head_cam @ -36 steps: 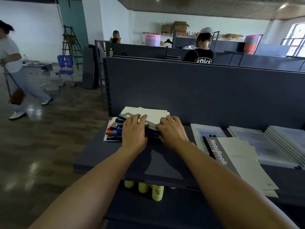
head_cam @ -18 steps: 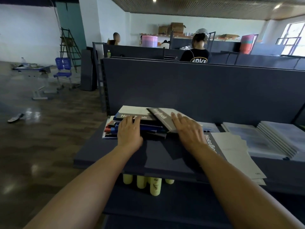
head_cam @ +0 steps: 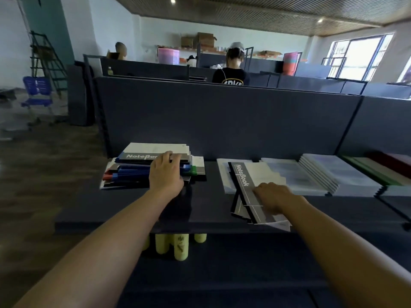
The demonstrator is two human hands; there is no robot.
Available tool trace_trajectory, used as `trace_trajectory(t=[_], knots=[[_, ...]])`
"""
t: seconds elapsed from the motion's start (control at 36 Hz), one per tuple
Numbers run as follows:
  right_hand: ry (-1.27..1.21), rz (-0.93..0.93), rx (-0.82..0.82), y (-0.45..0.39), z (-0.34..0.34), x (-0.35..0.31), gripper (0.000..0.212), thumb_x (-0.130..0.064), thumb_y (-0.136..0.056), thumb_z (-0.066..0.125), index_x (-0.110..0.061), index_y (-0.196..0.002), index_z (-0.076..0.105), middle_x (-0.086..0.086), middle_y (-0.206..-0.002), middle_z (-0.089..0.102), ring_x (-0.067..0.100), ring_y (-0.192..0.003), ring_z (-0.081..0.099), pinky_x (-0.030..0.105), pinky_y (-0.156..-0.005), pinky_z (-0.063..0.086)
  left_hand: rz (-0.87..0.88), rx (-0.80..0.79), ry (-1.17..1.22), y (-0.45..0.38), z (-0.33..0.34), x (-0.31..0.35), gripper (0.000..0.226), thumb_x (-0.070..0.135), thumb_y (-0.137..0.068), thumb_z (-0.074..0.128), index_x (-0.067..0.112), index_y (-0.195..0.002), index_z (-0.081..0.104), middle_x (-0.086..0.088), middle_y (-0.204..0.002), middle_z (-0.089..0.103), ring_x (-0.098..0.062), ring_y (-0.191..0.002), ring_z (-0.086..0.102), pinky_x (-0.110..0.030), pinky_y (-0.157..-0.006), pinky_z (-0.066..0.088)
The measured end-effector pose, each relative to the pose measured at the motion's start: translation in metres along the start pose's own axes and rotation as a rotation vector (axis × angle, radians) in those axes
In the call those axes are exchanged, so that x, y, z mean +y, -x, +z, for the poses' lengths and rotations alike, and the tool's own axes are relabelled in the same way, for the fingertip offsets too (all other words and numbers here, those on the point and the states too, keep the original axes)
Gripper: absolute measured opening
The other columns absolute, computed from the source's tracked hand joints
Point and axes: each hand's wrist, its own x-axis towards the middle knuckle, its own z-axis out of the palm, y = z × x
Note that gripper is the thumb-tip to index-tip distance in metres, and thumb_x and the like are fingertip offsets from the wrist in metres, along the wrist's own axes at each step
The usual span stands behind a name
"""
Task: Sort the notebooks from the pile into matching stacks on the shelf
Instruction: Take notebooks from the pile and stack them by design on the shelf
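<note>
1. Right hand point(head_cam: 274, 197) lies on the near end of the grey-and-white stack point(head_cam: 251, 185), fingers bent over the top cover; whether it pinches that cover or only presses it flat, I cannot tell from here.
2. Left hand point(head_cam: 165, 172) rests with fingers laid out straight over the unsorted pile point(head_cam: 151, 168) at the left end of the shelf point(head_cam: 133, 210), gripping nothing.
3. My worry with the stack: it is fanned, and its near corners overhang the shelf's front edge. A push towards me could tip thin books over the lip onto the yellow bottles point(head_cam: 178, 246) below.
4. My worry with the pile: its covers sit skewed, with blue, red and green edges poking out at different angles. Dragging one book out from under the flat hand would likely pull its neighbours along.
5. Covers look smooth and slightly glossy, thin and flexible, each with a dark spine band lettered "NoteBook". I expect them to slide on one another easily.
6. Pale, hazy-covered stacks point(head_cam: 311, 174) lie further right, neatly stepped. The shelf surface is matt and dark.
</note>
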Motion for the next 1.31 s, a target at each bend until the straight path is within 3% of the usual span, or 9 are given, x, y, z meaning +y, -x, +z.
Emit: trace_trajectory(t=[0.08,0.36,0.5,0.67,0.78,0.89,1.0,1.19,1.31], knots=[[0.022,0.025,0.086,-0.013,-0.015,-0.004,0.035,-0.022,-0.092,0.053,-0.022,-0.127,0.052,0.006,-0.127,0.056,0.025,-0.113,0.053,0.035,-0.086,0.043,-0.013,0.010,-0.009,-0.002,-0.004,-0.006,0.061,0.018,-0.088,0.060,0.018,-0.143,0.033,-0.008,-0.149,0.029,-0.028,-0.138,0.026,-0.039,-0.114,0.022],[-0.287,-0.157,0.275,-0.063,-0.058,-0.093,0.053,-0.025,-0.096,0.046,-0.018,-0.146,0.030,0.012,-0.142,0.043,0.031,-0.126,0.043,0.040,-0.097,0.039,-0.058,0.022,-0.035,-0.005,-0.018,-0.040,0.061,0.014,-0.087,0.056,0.017,-0.144,0.033,-0.008,-0.150,0.029,-0.028,-0.138,0.025,-0.038,-0.113,0.022],[-0.422,-0.229,0.274,-0.094,-0.073,-0.129,0.071,-0.035,-0.099,0.045,-0.014,-0.153,0.003,0.006,-0.159,0.012,0.028,-0.143,0.019,0.043,-0.111,0.029,-0.074,0.017,-0.030,-0.006,-0.018,-0.053,0.063,0.016,-0.086,0.055,0.017,-0.145,0.032,-0.008,-0.150,0.029,-0.027,-0.138,0.024,-0.038,-0.113,0.020],[-0.488,-0.233,0.208,-0.119,-0.084,-0.149,0.078,-0.044,-0.098,0.044,-0.019,-0.153,-0.006,0.003,-0.161,-0.005,0.026,-0.147,0.005,0.046,-0.113,0.024,-0.075,0.048,-0.034,-0.009,-0.012,-0.061,0.061,0.019,-0.087,0.054,0.018,-0.144,0.033,-0.006,-0.149,0.033,-0.025,-0.137,0.026,-0.036,-0.112,0.019],[-0.401,-0.226,0.196,-0.129,-0.085,-0.154,0.072,-0.039,-0.097,0.048,-0.012,-0.152,0.009,0.008,-0.156,0.017,0.030,-0.141,0.022,0.044,-0.109,0.031,-0.074,0.051,-0.020,-0.011,-0.009,-0.065,0.064,0.031,-0.090,0.054,0.018,-0.147,0.028,-0.006,-0.149,0.033,-0.025,-0.137,0.027,-0.036,-0.113,0.018],[-0.253,-0.230,0.354,-0.126,-0.084,-0.156,0.059,-0.022,-0.093,0.056,-0.012,-0.144,0.028,0.011,-0.134,0.048,0.029,-0.123,0.042,0.038,-0.093,0.041,-0.080,0.048,-0.010,-0.015,-0.009,-0.066,0.071,0.049,-0.091,0.050,0.018,-0.149,0.024,-0.004,-0.149,0.034,-0.024,-0.138,0.026,-0.038,-0.114,0.019],[-0.117,-0.284,0.525,-0.113,-0.081,-0.156,0.046,-0.013,-0.089,0.056,-0.013,-0.132,0.042,0.009,-0.127,0.048,0.026,-0.118,0.044,0.034,-0.093,0.037,-0.072,0.060,-0.019,-0.015,-0.008,-0.067,0.075,0.058,-0.088,0.050,0.020,-0.148,0.026,-0.003,-0.148,0.036,-0.022,-0.138,0.027,-0.038,-0.116,0.018],[-0.171,-0.368,0.601,-0.093,-0.079,-0.147,0.025,-0.022,-0.090,0.055,-0.019,-0.114,0.057,0.002,-0.123,0.050,0.021,-0.116,0.043,0.030,-0.096,0.033,-0.047,0.062,-0.031,-0.011,-0.012,-0.070,0.097,0.076,-0.075,0.053,0.023,-0.149,0.023,-0.002,-0.149,0.034,-0.021,-0.138,0.027,-0.036,-0.113,0.018],[-0.224,-0.338,0.624,-0.080,-0.080,-0.148,0.027,-0.005,-0.092,0.048,-0.013,-0.118,0.053,0.002,-0.127,0.051,0.021,-0.116,0.046,0.028,-0.080,0.037,-0.067,0.088,-0.024,-0.006,-0.020,-0.073,0.095,0.078,-0.076,0.047,0.022,-0.149,0.024,-0.001,-0.148,0.036,-0.021,-0.138,0.027,-0.038,-0.115,0.017]])
